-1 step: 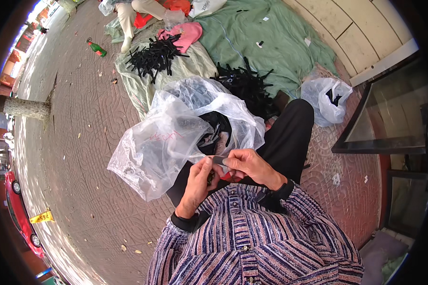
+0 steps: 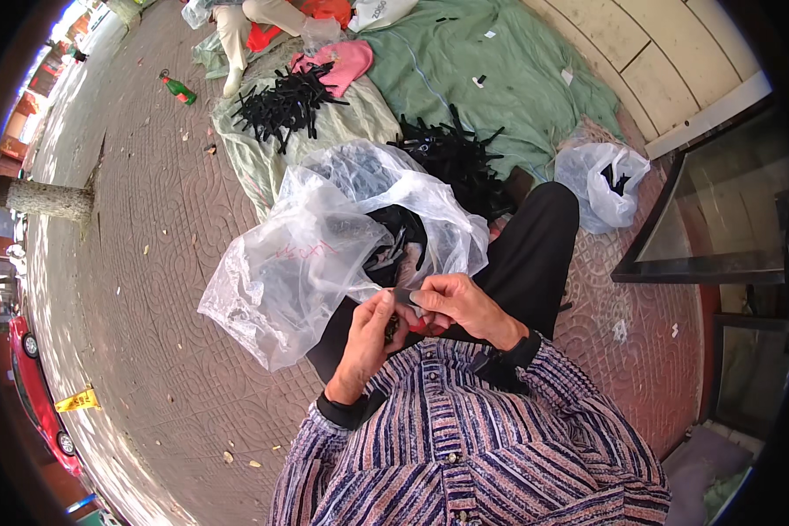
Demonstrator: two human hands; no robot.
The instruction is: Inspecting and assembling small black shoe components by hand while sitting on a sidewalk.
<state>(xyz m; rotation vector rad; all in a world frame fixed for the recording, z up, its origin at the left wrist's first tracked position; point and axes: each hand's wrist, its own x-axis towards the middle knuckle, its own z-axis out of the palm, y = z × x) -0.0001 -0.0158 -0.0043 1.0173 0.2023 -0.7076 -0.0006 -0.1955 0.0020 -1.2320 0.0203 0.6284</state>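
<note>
- Dark strip (image 2: 404, 296) is sitting between both hands above the lap, being handled; how far it is finished, the view isn't showing.
- Left hand (image 2: 366, 340) is pinching one end between thumb and fingers, angling up and inward; right hand (image 2: 465, 307) is pinching the other end, knuckles up, pointing leftward.
- Clear plastic bag (image 2: 259, 272) is resting open just beyond, holding black material.
- Farther out, a nearer black pile (image 2: 451, 158) and a farther black pile (image 2: 285, 103) are lying on cloths, whether done or waiting being unclear.
</note>
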